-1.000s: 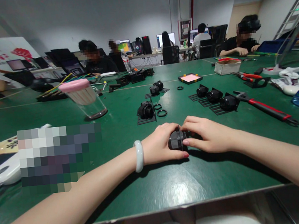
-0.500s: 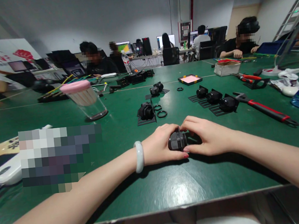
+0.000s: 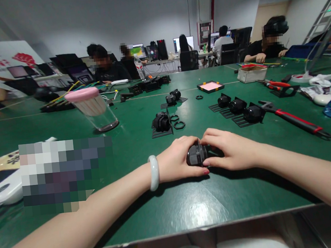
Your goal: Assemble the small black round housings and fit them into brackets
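Both my hands rest on the green table (image 3: 190,203) and meet on one black round plastic fitting (image 3: 197,155). My left hand (image 3: 176,160), with a pale bangle on its wrist, wraps the fitting's left end with closed fingers. From the right, my right hand (image 3: 232,148) grips the other end, thumb and fingers pinched on it. Most of the fitting is hidden under the fingers.
Beyond my hands lie more black fittings on slotted black plates (image 3: 162,122) (image 3: 237,107), loose black rings (image 3: 179,125), and a red-handled wrench (image 3: 295,120). A pink-lidded clear cup (image 3: 92,107) stands at left, a phone (image 3: 1,182) lies at far left. Other people sit along the far side.
My right fingers have shifted slightly on the fitting, closing back over its right end. Both hands stay in the same place on the table.
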The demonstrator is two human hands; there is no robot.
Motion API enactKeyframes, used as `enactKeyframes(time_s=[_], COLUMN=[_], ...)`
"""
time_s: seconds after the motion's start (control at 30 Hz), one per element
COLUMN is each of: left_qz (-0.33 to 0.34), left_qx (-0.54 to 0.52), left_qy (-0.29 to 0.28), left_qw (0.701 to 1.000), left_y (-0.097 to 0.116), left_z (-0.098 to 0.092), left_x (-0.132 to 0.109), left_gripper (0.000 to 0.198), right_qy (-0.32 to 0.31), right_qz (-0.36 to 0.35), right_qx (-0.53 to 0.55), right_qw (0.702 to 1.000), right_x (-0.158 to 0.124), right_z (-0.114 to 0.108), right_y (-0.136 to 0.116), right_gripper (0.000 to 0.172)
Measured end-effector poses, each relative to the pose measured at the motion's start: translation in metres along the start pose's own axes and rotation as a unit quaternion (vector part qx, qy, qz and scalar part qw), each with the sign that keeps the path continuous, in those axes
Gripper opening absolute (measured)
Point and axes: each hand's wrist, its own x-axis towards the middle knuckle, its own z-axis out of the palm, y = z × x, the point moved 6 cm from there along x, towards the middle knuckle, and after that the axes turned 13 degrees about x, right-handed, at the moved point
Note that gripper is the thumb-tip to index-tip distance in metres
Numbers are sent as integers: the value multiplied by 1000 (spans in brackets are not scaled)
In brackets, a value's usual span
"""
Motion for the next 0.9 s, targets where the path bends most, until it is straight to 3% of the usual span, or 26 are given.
enactKeyframes(time_s=[0.9], left_qz=[0], left_qx=[6], left_qy=[-4], left_qw=[1000], left_y=[0], left_z=[1], left_x=[0], left_gripper=[52], right_qy=[-8], right_qz=[3], right_qx=[-15], right_qw=[1000], right_x=[-1], right_z=[0], right_y=[-2], right_gripper=[27])
